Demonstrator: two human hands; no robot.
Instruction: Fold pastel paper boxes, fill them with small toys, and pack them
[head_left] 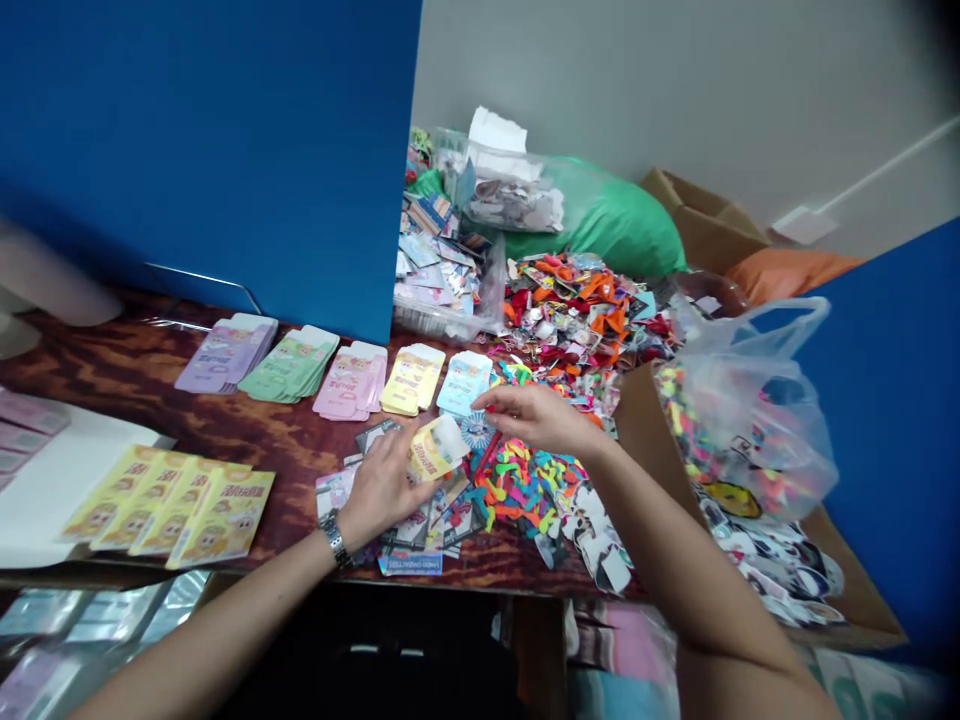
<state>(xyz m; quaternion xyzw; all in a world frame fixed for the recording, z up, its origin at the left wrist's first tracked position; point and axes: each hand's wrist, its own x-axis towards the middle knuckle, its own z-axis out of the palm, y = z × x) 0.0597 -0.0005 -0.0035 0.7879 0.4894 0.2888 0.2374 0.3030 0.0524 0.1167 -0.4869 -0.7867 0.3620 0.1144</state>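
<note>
Left hand (382,485): it is closed around the lower end of a yellow carton (433,450); a metal watch band (334,537) is worn on the wrist.
Right hand (536,415): the fingers are drawn narrow together just beside the carton's white flap; whether something is pinched cannot be told.
Yellow carton: small, of thin glossy card, held tilted between both hands and above the printed cards (420,528).
Printed cards: flat and rectangular, spread on the table under the left hand.
Bright pieces (525,482): small curved shapes in many colours, heaped below the right wrist.
Carton stacks (351,378): five flat piles are laid in a row behind the hands, purple, green, pink, yellow and light blue.
Table (225,430): dark wood with a strong grain.
Clear bag (750,410): thin crinkled plastic, at the right, filled with colourful pieces.
</note>
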